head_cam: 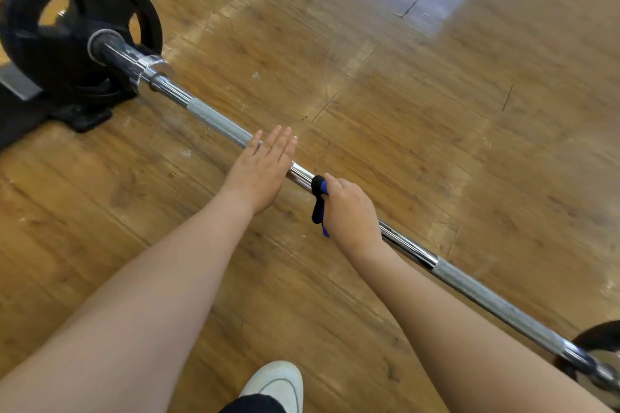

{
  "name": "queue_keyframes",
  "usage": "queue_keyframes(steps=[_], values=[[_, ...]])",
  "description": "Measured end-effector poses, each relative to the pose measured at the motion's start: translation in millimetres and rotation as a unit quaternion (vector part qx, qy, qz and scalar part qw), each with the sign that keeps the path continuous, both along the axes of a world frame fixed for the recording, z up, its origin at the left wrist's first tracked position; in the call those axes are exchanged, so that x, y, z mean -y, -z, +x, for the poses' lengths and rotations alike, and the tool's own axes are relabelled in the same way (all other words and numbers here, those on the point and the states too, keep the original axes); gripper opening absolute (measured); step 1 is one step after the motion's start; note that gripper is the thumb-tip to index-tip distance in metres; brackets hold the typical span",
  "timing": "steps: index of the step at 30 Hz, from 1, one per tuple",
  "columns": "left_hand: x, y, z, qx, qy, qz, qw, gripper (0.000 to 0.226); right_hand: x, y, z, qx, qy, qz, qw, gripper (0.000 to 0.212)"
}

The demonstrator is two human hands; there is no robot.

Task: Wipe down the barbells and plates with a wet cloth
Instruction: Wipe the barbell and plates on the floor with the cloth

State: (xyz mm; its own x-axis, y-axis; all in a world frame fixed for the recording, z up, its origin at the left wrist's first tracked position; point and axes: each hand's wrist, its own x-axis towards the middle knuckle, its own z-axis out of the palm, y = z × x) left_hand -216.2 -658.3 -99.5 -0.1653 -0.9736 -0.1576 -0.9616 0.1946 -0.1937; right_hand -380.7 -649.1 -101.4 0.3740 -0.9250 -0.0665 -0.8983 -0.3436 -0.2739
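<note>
Head view: the wooden floor (369,84) carries a chrome barbell (214,121) running far-left to near-right, knurled in bands. The black rubbery plate (77,30) looks not yet wiped. Left hand (260,174) lies flat-fingered on the bar; right hand (350,211) clenches a dark cloth (318,198) around mid-shaft.

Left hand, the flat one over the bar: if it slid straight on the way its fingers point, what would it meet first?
Probably nothing: the left hand points up and slightly right across the barbell, and beyond its fingertips only wooden floor shows. Depth is unclear.
</note>
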Motion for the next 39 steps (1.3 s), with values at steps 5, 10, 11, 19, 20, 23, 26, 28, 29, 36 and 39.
queue_keyframes(steps=[5,10,11,19,20,23,26,28,29,36,39], values=[[0,1,-3,-0.006,-0.010,0.003,1.000,0.060,1,-12,5,-0.018,0.002,-0.024,1.000,0.029],[-1,3,-4,-0.048,-0.031,0.009,0.998,0.059,8,2,26,0.035,-0.048,-0.139,0.989,0.028],[-1,3,-4,-0.050,-0.033,0.012,0.998,0.059,8,6,26,0.038,-0.052,-0.131,0.989,0.028],[0,4,-4,-0.034,-0.030,0.008,0.999,0.061,-11,17,5,0.077,-0.027,-0.102,0.991,0.044],[1,4,-3,-0.031,-0.025,0.007,0.999,0.061,-10,16,2,0.100,-0.017,-0.101,0.990,0.046],[1,5,1,-0.014,0.000,-0.010,1.000,0.063,-11,14,-4,0.114,0.000,-0.116,0.987,0.044],[4,8,0,-0.004,0.007,-0.023,1.000,0.065,-10,15,2,0.099,0.018,-0.121,0.988,0.046],[11,8,-1,-0.011,0.002,-0.031,0.999,0.065,-9,15,4,0.088,0.023,-0.124,0.988,0.054],[15,9,-1,-0.017,0.013,-0.042,0.999,0.062,-9,16,3,0.085,0.022,-0.132,0.987,0.056],[34,14,8,-0.041,0.121,-0.091,0.988,0.039,-7,22,0,0.101,0.018,-0.160,0.982,0.056],[37,9,4,-0.054,0.105,-0.034,0.992,0.038,-8,22,-1,0.109,0.019,-0.163,0.980,0.050]])
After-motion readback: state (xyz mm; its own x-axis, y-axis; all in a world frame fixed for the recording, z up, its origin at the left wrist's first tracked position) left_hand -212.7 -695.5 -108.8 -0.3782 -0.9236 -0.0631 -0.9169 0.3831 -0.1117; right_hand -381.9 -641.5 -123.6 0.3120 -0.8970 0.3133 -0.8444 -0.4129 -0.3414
